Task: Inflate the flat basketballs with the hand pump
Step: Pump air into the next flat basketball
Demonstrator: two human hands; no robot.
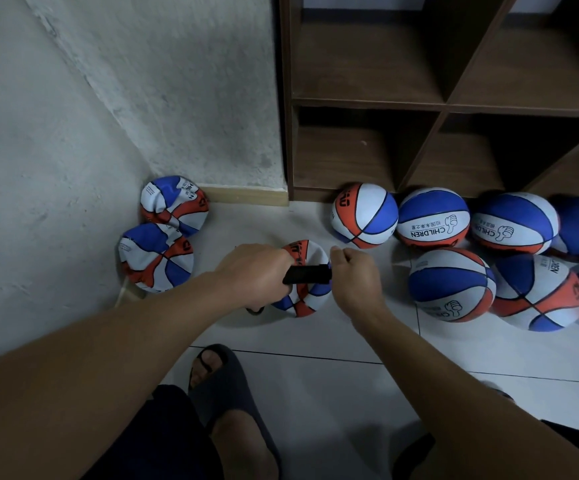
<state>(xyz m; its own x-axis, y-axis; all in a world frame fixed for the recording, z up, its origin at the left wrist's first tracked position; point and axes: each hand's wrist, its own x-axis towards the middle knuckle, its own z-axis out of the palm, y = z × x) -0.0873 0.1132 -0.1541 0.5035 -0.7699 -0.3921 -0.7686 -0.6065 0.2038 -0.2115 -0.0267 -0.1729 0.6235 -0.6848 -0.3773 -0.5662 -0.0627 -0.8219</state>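
Left hand [253,271] grips the black hand pump [307,274] over a flat basketball [303,299] on the floor; right hand [354,278] curls at the pump's far end, grip unclear. Likely risk: needle slipping or bending if the soft ball shifts.

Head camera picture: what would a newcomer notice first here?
Both hands meet at the centre: the left hand grips a black pump, the right hand at its other end, over a half-flat basketball. Two crumpled balls lie in the left corner; round balls line the shelf.
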